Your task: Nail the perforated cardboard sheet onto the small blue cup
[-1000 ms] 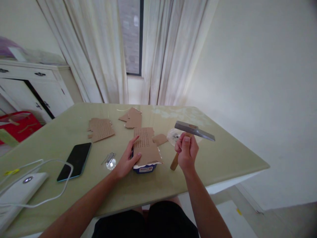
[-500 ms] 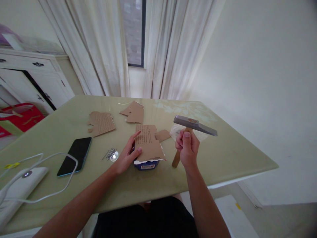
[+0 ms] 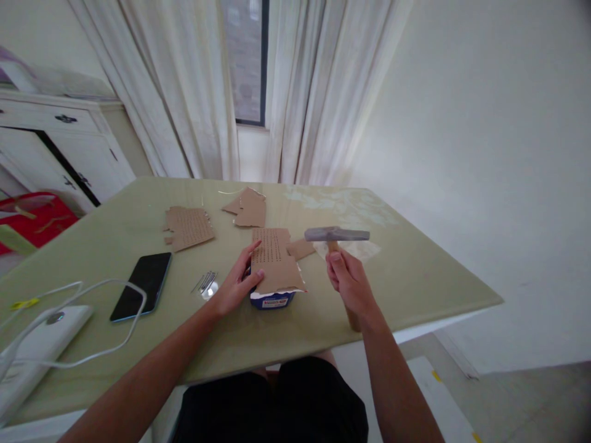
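Wooden-handled hammer: its head has swung leftward, closer to the blue tub, and the butt of its handle now points toward the table's near edge, to the right of that tub; the head hangs in the air, apart from everything on the table.
Right hand: to the right of the tub, fingers wrapped round the handle close under the head; such a short hold should suit light, controlled taps more than full swings.
Left hand: at the tub's left side, forefinger and thumb spread on top of the cardboard; I cannot tell whether the hidden fingers close around the tub.
Perforated cardboard sheet: lying on top of the tub, rows of dark holes on its far part, plain surface nearer the person; pressing it flat should keep it from skidding.
Torn front edge: it juts past the tub at the near right corner, so a blow there would probably bend it; better to work where the tub backs the sheet.
Thumb and forefinger: best kept well clear of the hammer's path.
Thin nails: bunched left of the tub, beyond the left wrist, within easy reach.
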